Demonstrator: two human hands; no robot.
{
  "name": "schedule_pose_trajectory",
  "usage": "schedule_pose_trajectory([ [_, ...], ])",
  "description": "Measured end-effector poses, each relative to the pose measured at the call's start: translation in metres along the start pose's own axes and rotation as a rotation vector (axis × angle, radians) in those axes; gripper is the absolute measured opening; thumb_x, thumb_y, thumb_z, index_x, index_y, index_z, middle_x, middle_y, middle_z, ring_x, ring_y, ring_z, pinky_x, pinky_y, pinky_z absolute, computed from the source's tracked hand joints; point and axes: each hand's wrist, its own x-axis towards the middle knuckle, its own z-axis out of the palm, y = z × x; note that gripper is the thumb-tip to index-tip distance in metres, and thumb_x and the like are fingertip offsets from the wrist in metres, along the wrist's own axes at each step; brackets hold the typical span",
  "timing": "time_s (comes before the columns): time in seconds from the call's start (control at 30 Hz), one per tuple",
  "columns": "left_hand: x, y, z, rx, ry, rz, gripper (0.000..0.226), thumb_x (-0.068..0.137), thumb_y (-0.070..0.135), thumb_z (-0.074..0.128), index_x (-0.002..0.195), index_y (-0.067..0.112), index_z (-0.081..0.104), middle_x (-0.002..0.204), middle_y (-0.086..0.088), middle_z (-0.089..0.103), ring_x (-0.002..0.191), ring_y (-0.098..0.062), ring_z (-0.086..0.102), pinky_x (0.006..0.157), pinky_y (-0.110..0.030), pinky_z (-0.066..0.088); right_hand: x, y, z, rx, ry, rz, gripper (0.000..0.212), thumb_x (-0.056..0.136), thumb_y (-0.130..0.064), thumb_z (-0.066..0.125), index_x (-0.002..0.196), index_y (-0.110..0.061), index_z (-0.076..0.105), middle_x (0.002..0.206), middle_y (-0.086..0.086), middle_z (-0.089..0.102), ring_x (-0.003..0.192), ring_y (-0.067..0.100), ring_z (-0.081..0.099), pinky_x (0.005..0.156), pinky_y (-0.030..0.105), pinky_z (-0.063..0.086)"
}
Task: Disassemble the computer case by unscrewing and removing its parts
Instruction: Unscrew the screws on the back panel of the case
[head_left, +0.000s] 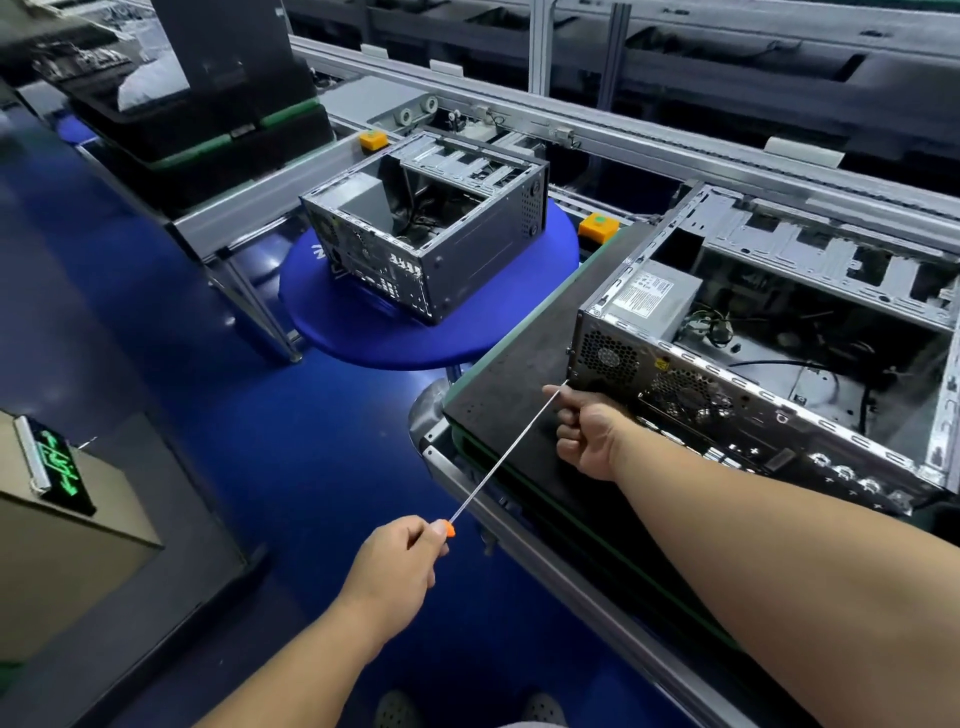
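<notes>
Thin steel screwdriver (506, 452) against perforated metal case (769, 364)

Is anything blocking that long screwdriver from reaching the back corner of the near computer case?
Nothing visible does. The left hand holds the screwdriver by its orange handle, the shaft runs over the bare black pallet, and its tip meets the computer case at its rear corner. The right hand steadies the shaft near the tip.
</notes>
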Motion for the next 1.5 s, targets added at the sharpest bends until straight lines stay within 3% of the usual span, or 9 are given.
schedule_pose_trajectory([
  [0.13,0.003,0.004,0.004,0.03,0.022,0.017,0.041,0.104,0.048,0.055,0.085,0.015,0.071,0.061,0.003,0.06,0.054,-0.011,0.045,0.055,-0.032,0.041,0.006,-0.002,0.005,-0.05,0.046,0.006,0.013,0.103,-0.027,0.055,0.092,-0.025,0.06,0.063,-0.006,0.016,0.037,0.005,0.013,0.035,0.016,0.009],
  [0.43,0.012,0.01,0.006,0.089,0.068,0.078,0.051,0.104,0.048,0.056,0.092,-0.002,0.061,0.063,0.004,0.048,0.057,-0.012,0.038,0.054,-0.033,0.035,0.016,-0.006,-0.002,0.013,-0.008,0.029,0.022,0.109,-0.032,0.044,0.099,-0.025,0.062,0.05,-0.008,0.016,0.034,0.005,0.013,0.033,0.015,0.009],
  [0.6,0.012,0.007,0.007,0.151,0.119,0.086,0.042,0.101,0.051,0.059,0.077,0.017,0.058,0.06,0.009,0.051,0.057,-0.011,0.044,0.056,-0.032,0.04,0.019,-0.005,-0.004,0.035,-0.017,0.017,0.022,0.11,-0.033,0.043,0.099,-0.025,0.062,0.053,-0.008,0.016,0.035,0.005,0.012,0.035,0.016,0.01],
  [0.8,0.006,0.012,0.013,0.386,0.275,0.213,0.033,0.1,0.05,0.062,0.078,0.028,0.051,0.074,0.007,0.058,0.068,-0.013,0.056,0.056,-0.028,0.039,0.018,-0.004,-0.004,0.067,-0.013,0.004,0.023,0.11,-0.032,0.042,0.099,-0.026,0.061,0.054,-0.008,0.016,0.036,0.005,0.012,0.036,0.015,0.01],
  [1.07,0.015,0.003,0.005,0.328,0.155,0.191,0.038,0.103,0.055,0.054,0.077,0.026,0.057,0.06,0.012,0.053,0.055,-0.007,0.046,0.051,-0.025,0.037,0.01,-0.001,0.0,0.069,0.009,-0.008,0.026,0.111,-0.032,0.041,0.096,-0.024,0.061,0.048,-0.009,0.017,0.034,0.005,0.013,0.034,0.016,0.011],
  [1.17,0.023,0.001,0.002,0.216,0.061,0.146,0.043,0.104,0.051,0.055,0.076,0.018,0.06,0.058,0.006,0.052,0.054,-0.009,0.044,0.057,-0.037,0.041,0.008,-0.001,0.002,0.067,0.024,-0.01,0.027,0.111,-0.032,0.041,0.094,-0.024,0.061,0.047,-0.009,0.017,0.034,0.005,0.013,0.034,0.016,0.01],
  [1.27,0.024,0.005,0.009,0.049,-0.032,0.062,0.042,0.106,0.045,0.055,0.083,0.013,0.069,0.056,-0.001,0.062,0.049,-0.003,0.052,0.061,-0.035,0.045,0.006,-0.001,0.004,0.068,0.04,-0.012,0.027,0.111,-0.032,0.042,0.093,-0.024,0.061,0.046,-0.009,0.017,0.033,0.005,0.013,0.034,0.016,0.01],
  [1.4,0.028,0.009,0.015,0.025,0.003,0.064,0.043,0.104,0.045,0.058,0.081,0.01,0.067,0.06,-0.003,0.065,0.048,-0.009,0.047,0.054,-0.034,0.044,0.004,0.0,0.007,0.042,0.065,-0.01,0.025,0.109,-0.032,0.048,0.088,-0.023,0.059,0.046,-0.009,0.018,0.033,0.005,0.013,0.034,0.017,0.009],
  [1.5,0.028,0.008,0.011,0.134,0.037,0.106,0.038,0.102,0.048,0.059,0.08,0.017,0.059,0.061,0.006,0.057,0.054,-0.009,0.044,0.055,-0.032,0.041,-0.004,0.0,0.009,-0.069,0.14,-0.005,0.024,0.105,-0.033,0.055,0.083,-0.022,0.057,0.047,-0.006,0.026,0.035,0.008,0.019,0.035,0.018,0.014],
])
